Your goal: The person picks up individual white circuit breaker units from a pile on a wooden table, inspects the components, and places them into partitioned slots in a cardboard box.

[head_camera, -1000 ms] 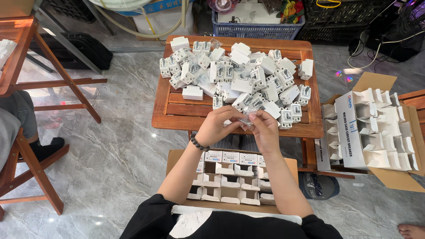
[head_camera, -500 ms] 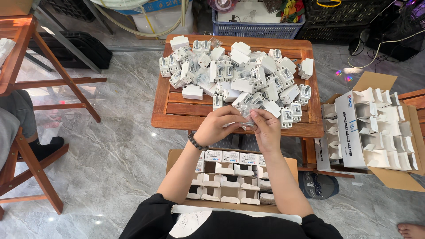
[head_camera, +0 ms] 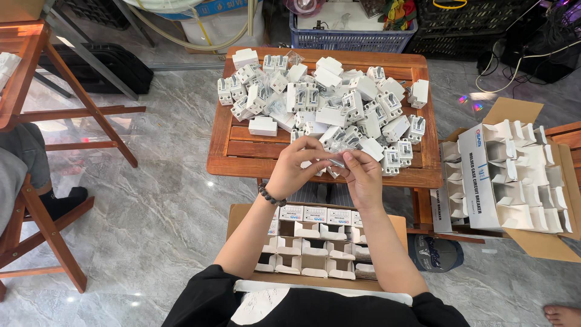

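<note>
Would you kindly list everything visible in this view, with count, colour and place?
Small devices: a large pile, too many to count, white, on the table.
Table: one, reddish-brown slatted wood, centre.
Near carton: one, brown, holding small white boxes, on the floor below the hands.
Right carton: one, brown, full of open white boxes, right.
Crate: one, blue, behind the table.
Wooden furniture: brown, left edge.
Bare foot: one, another person's, bottom right corner.
Bracelet: one, dark beads, left wrist.
Left hand: pinching a small clear item at the table's front edge.
Right hand: on the same item.
</note>
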